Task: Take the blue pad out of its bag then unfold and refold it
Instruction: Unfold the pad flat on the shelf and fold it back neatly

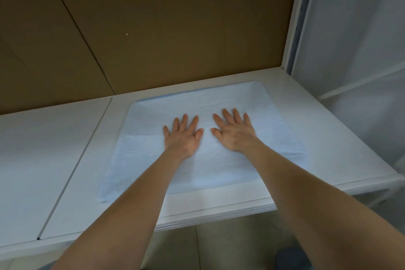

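Both your hands lay flat, palms down, fingers straight and spread, gripping nothing: left hand (183,135) and right hand (234,131) side by side, pressed on the middle of the blue pad (219,171). Pad was spread open on the white worktop (54,160), creased, its near edge close to the worktop's front edge. Brown cardboard wall (153,28) stood behind the worktop.
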`<control>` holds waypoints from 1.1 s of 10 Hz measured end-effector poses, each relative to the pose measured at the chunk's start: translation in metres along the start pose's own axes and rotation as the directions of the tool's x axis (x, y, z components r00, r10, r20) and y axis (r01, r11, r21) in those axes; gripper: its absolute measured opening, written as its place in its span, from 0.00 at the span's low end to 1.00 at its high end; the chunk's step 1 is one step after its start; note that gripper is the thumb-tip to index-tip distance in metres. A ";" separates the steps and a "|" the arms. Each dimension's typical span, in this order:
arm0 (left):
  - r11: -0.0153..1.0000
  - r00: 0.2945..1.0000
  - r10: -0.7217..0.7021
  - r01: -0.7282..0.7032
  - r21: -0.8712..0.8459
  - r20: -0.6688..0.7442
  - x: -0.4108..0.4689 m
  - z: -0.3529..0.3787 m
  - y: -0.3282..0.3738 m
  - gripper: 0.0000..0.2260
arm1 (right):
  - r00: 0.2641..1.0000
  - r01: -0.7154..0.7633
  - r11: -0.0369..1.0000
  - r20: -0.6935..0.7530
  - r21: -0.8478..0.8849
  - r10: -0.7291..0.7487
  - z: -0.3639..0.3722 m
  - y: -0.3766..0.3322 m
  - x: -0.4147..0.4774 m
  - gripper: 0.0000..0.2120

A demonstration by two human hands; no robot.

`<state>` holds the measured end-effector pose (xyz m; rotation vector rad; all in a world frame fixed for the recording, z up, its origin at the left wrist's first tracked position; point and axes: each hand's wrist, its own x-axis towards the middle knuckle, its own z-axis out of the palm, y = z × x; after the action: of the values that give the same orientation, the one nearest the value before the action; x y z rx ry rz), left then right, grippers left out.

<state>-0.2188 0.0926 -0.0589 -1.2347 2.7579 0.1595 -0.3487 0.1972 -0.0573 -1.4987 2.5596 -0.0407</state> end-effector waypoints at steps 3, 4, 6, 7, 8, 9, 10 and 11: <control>1.000 1.000 -0.007 0.007 -0.001 0.001 0.000 0.002 -0.001 0.24 | 1.000 0.003 1.000 0.001 -0.017 -0.003 0.002 0.000 0.001 0.29; 1.000 1.000 -0.005 0.005 -0.001 0.003 -0.001 0.001 0.000 0.24 | 1.000 0.007 1.000 -0.004 -0.014 -0.007 0.002 0.001 0.001 0.29; 1.000 1.000 -0.002 0.002 -0.003 0.000 -0.001 0.001 0.000 0.24 | 1.000 0.002 1.000 -0.002 -0.012 -0.002 0.003 0.001 0.001 0.29; 1.000 1.000 0.001 -0.001 -0.009 -0.001 -0.001 0.001 -0.001 0.24 | 1.000 0.000 1.000 0.006 -0.013 0.000 0.001 0.001 0.001 0.29; 0.999 1.000 0.004 -0.004 -0.040 0.008 -0.001 0.000 -0.002 0.24 | 0.999 -0.002 1.000 0.032 -0.005 0.002 -0.001 0.001 0.001 0.29; 0.995 1.000 0.006 -0.004 -0.102 0.024 0.000 -0.007 -0.003 0.23 | 1.000 -0.006 1.000 0.026 0.005 0.005 -0.010 -0.001 0.002 0.29; 0.996 0.999 -0.012 0.009 -0.085 -0.031 0.002 -0.013 -0.006 0.23 | 0.998 -0.016 1.000 -0.053 0.008 0.016 -0.019 -0.008 0.006 0.29; 0.999 0.997 -0.034 0.032 -0.039 -0.072 0.007 -0.015 -0.015 0.24 | 0.998 -0.001 1.000 -0.062 0.010 0.002 -0.021 -0.016 0.015 0.29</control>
<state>-0.2132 0.0758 -0.0454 -1.3202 2.8064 0.1671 -0.3457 0.1747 -0.0368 -1.5155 2.6046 -0.1008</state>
